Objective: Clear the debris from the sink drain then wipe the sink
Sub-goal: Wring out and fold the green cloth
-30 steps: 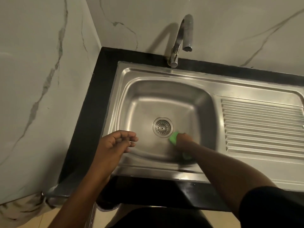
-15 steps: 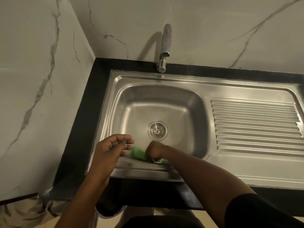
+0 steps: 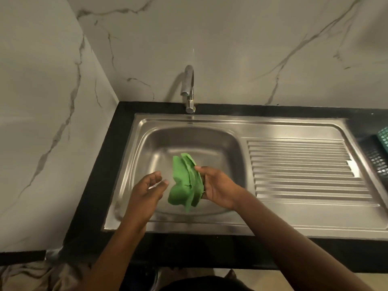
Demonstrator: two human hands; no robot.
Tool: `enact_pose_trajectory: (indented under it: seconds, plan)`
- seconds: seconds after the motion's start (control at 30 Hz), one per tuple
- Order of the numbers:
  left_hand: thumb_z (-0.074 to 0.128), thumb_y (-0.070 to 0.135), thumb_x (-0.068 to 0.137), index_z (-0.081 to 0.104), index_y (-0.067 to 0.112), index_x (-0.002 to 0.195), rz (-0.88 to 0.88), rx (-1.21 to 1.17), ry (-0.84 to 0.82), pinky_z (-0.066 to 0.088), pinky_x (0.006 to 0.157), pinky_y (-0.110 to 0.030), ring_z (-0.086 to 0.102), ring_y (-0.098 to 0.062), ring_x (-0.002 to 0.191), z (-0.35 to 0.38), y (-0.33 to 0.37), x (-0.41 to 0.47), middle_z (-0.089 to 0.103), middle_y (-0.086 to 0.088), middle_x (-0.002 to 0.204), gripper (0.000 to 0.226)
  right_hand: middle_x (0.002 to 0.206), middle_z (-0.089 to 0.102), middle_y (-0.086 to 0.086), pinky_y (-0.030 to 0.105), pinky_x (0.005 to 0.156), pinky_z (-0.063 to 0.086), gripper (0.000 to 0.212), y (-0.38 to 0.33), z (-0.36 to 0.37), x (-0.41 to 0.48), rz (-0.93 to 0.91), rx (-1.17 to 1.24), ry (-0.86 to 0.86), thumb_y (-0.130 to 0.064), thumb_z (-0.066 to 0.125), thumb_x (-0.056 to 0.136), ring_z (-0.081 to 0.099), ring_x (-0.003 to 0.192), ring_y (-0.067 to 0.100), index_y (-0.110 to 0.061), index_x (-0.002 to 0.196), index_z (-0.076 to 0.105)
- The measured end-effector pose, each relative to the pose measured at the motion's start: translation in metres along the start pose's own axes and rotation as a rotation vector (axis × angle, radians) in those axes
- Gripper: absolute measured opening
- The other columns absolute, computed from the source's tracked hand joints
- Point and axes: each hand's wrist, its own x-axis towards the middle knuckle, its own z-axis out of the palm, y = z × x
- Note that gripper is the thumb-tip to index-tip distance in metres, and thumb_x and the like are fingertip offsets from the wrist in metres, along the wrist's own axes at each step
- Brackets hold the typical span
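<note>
Dangling from fingers (image 3: 201,170) of right hand (image 3: 218,186): green cloth (image 3: 184,183).

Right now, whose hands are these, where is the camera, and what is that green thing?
No machine here, just a person. The camera sits on their head and looks down, so you see their own two arms. The right hand grips a crumpled green cloth over the steel sink. The left hand is beside it, fingers loose, holding nothing. Behind the sink stands a tap, and a ridged draining board lies to the right.
</note>
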Motion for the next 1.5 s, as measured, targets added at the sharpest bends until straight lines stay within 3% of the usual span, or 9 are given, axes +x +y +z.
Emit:
enact_pose_trajectory:
  seconds: [0.1,0.23,0.4,0.53,0.63,0.9,1.17,1.37,1.5]
  plan:
    - [0.073,0.033,0.097,0.063,0.016,0.141,-0.037,0.031,-0.076,0.057,0.105,-0.045,0.073,-0.022,0.117,0.027,0.003,-0.008,0.076,-0.007,0.125,0.047,0.127,0.07,0.022,0.048,0.101,0.053,0.04,-0.005,0.002,-0.038,-0.119,-0.081,0.004,-0.022,0.066,0.098,0.067,0.112,0.034,-0.006,0.134,0.065]
    - [0.069,0.032,0.1,0.079,0.021,0.113,0.007,0.017,-0.225,0.064,0.072,-0.028,0.081,-0.023,0.096,0.061,0.009,-0.033,0.084,-0.006,0.106,0.02,0.129,0.068,0.026,0.051,0.105,0.052,0.036,0.003,-0.005,-0.084,-0.211,-0.119,0.08,-0.011,0.069,0.095,0.066,0.121,0.043,-0.007,0.13,0.068]
    - [0.07,0.011,0.099,0.077,0.035,0.115,0.133,0.138,-0.258,0.065,0.086,-0.045,0.08,-0.025,0.098,0.104,-0.005,-0.067,0.083,-0.005,0.104,0.029,0.127,0.072,0.02,0.055,0.105,0.053,0.039,0.03,-0.031,-0.131,-0.246,-0.066,0.151,-0.011,0.067,0.097,0.067,0.121,0.04,-0.009,0.135,0.063]
    - [0.07,0.02,0.095,0.07,0.032,0.13,0.127,0.197,-0.311,0.064,0.088,-0.056,0.08,-0.025,0.099,0.134,-0.023,-0.09,0.081,-0.005,0.111,0.036,0.127,0.072,0.018,0.05,0.095,0.059,0.036,0.051,-0.06,-0.168,-0.25,-0.038,0.182,-0.007,0.059,0.101,0.069,0.118,0.037,-0.01,0.137,0.061]
    - [0.071,0.015,0.096,0.072,0.036,0.123,0.108,0.202,-0.342,0.065,0.088,-0.054,0.08,-0.022,0.098,0.154,-0.031,-0.099,0.082,-0.004,0.11,0.034,0.129,0.071,0.017,0.046,0.09,0.061,0.036,0.059,-0.08,-0.191,-0.248,-0.006,0.213,-0.007,0.056,0.103,0.07,0.119,0.036,-0.01,0.139,0.059]
    - [0.073,0.014,0.098,0.072,0.042,0.118,0.099,0.211,-0.517,0.066,0.086,-0.05,0.081,-0.02,0.097,0.2,-0.021,-0.1,0.082,0.001,0.107,0.035,0.129,0.072,0.012,0.053,0.1,0.057,0.037,0.067,-0.104,-0.236,-0.362,-0.024,0.44,-0.006,0.052,0.106,0.07,0.118,0.032,-0.017,0.141,0.056]
    - [0.071,0.015,0.1,0.068,0.038,0.126,0.099,0.244,-0.73,0.06,0.058,-0.027,0.082,-0.02,0.086,0.238,-0.003,-0.101,0.083,-0.002,0.098,0.036,0.124,0.075,0.007,0.042,0.088,0.063,0.036,0.069,-0.11,-0.275,-0.504,0.007,0.673,-0.009,0.054,0.105,0.074,0.11,0.028,-0.022,0.139,0.056]
    - [0.069,0.011,0.1,0.068,0.044,0.122,0.141,0.287,-0.849,0.05,0.047,-0.021,0.076,-0.01,0.066,0.284,0.001,-0.123,0.082,-0.004,0.087,0.039,0.12,0.076,0.005,0.055,0.091,0.061,0.035,0.08,-0.134,-0.316,-0.54,0.067,0.789,-0.01,0.059,0.103,0.075,0.108,0.028,-0.027,0.133,0.062]
    - [0.069,0.01,0.099,0.068,0.037,0.125,0.168,0.32,-0.849,0.048,0.046,-0.022,0.074,-0.009,0.062,0.329,0.0,-0.145,0.082,-0.005,0.087,0.037,0.119,0.076,0.006,0.052,0.085,0.063,0.034,0.08,-0.17,-0.35,-0.567,0.096,0.809,-0.008,0.061,0.101,0.075,0.106,0.029,-0.026,0.13,0.065]
